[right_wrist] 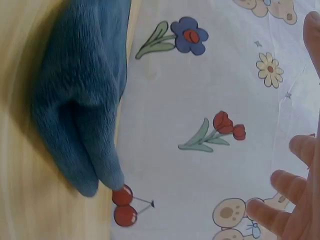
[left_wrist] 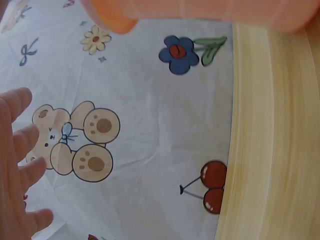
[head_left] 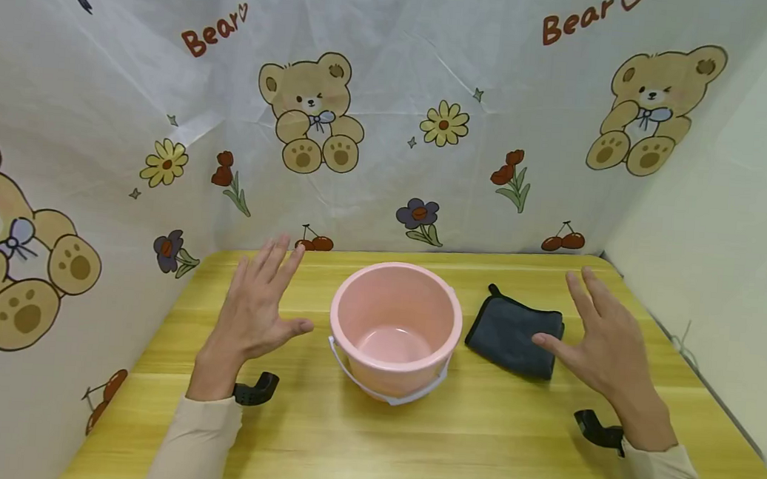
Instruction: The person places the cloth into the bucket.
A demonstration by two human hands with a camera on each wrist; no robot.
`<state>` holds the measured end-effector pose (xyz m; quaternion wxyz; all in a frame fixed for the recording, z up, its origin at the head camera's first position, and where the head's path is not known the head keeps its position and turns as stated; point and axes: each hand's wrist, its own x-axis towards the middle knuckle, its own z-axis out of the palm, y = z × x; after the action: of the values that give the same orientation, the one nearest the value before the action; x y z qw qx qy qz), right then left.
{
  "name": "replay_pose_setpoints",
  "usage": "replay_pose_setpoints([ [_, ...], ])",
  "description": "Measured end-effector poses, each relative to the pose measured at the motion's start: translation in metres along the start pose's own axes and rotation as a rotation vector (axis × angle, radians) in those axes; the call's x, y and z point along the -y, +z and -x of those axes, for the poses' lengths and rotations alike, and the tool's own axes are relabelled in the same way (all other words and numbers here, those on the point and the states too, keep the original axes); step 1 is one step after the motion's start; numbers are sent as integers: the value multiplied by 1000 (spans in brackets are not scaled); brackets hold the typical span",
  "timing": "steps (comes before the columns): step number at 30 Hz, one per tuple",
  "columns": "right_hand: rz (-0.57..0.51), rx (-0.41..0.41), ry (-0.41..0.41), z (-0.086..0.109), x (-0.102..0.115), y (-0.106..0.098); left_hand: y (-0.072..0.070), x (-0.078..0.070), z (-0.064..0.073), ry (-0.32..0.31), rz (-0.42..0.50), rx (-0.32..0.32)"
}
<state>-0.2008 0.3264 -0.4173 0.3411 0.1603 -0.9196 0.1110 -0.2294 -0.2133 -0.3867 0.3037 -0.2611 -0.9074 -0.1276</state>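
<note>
Where the pink bucket (head_left: pixel 394 337) stands on the table (head_left: pixel 369 450), the left hand (head_left: pixel 257 308) hovers at nine o'clock and the right hand (head_left: pixel 606 344) at three, both spread, holding nothing. Dark cloth (head_left: pixel 510 334) lies between bucket and right hand.

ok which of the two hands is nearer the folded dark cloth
The right hand: in the head view its thumb overlaps the edge of the folded dark cloth, while the left hand is across the pink bucket from it.

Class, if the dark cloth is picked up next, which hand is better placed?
Probably the right hand: it is empty and close to the dark cloth, while the pink bucket stands between the cloth and the left hand.
</note>
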Motion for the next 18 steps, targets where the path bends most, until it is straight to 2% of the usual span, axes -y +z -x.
replay_pose_setpoints([
  [4,-96,118,93,3,5,-1,0,-4,-4,45,141,22],
  [7,-203,220,178,8,7,-1,1,-7,-6,48,265,56],
  [9,-276,257,215,11,8,0,1,-10,-5,46,338,76],
  [13,-355,267,217,19,9,6,2,-17,-4,58,420,102],
  [18,-393,260,190,22,11,13,6,-24,-4,80,442,113],
])
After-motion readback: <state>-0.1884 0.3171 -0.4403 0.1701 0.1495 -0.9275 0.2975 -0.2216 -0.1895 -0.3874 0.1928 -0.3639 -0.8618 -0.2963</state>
